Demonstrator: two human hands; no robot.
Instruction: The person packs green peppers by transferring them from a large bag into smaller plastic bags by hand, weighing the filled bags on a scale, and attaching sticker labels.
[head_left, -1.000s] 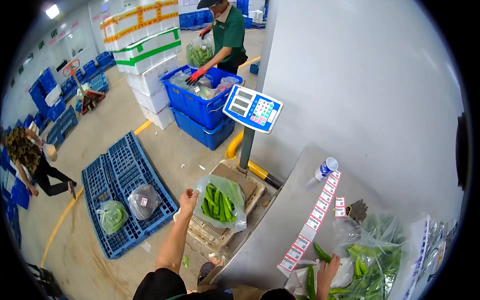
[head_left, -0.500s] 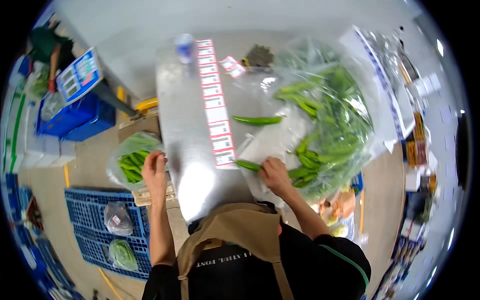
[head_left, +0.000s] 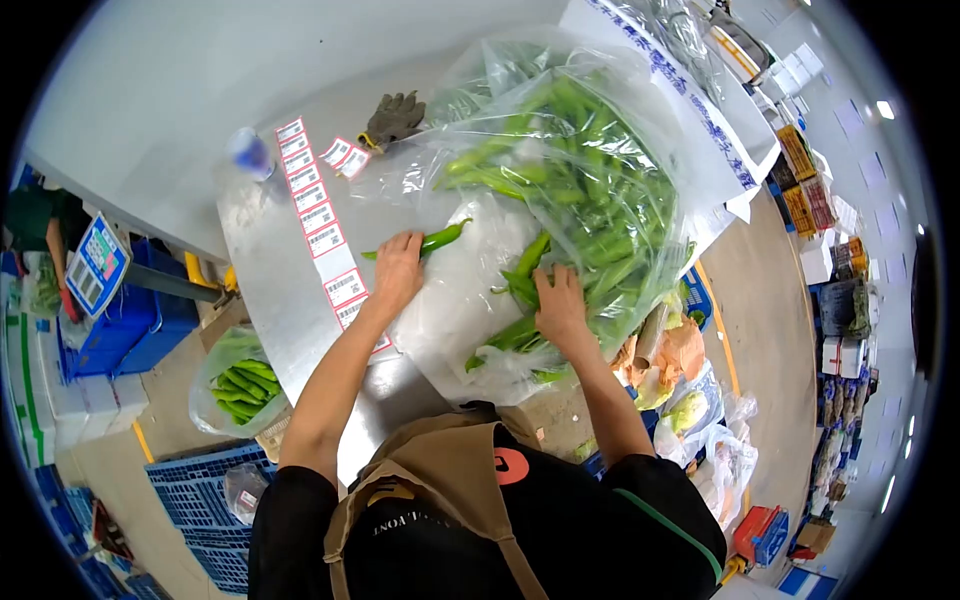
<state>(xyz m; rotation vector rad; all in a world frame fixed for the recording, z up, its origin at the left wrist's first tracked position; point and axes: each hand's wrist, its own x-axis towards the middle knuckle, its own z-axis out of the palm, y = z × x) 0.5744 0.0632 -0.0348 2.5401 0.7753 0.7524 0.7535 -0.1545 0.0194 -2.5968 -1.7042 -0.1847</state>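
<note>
My left hand (head_left: 399, 270) is closed on a long green pepper (head_left: 440, 238) above the metal table (head_left: 262, 270). To its right my right hand (head_left: 560, 305) reaches among peppers at the mouth of a large clear bag (head_left: 620, 190); its fingers are curled, and what they hold is partly hidden. A strip of printed labels (head_left: 325, 240) lies left of my left hand. Beyond it are two loose labels (head_left: 346, 157) and a dark glove (head_left: 393, 120). An open bag of peppers (head_left: 243, 391) rests on the scale's platform at the lower left.
A blurred cup-like container (head_left: 250, 154) stands at the table's left. The scale display (head_left: 97, 265) is farther left, beside blue crates (head_left: 130, 320) and a co-worker (head_left: 45, 225). A blue pallet (head_left: 205, 500) lies below. Bagged vegetables (head_left: 690, 400) sit at right.
The view has swung right. My left hand has left the bag on the scale and taken hold of a pepper on the table. My right hand has moved to the peppers by the large bag.
</note>
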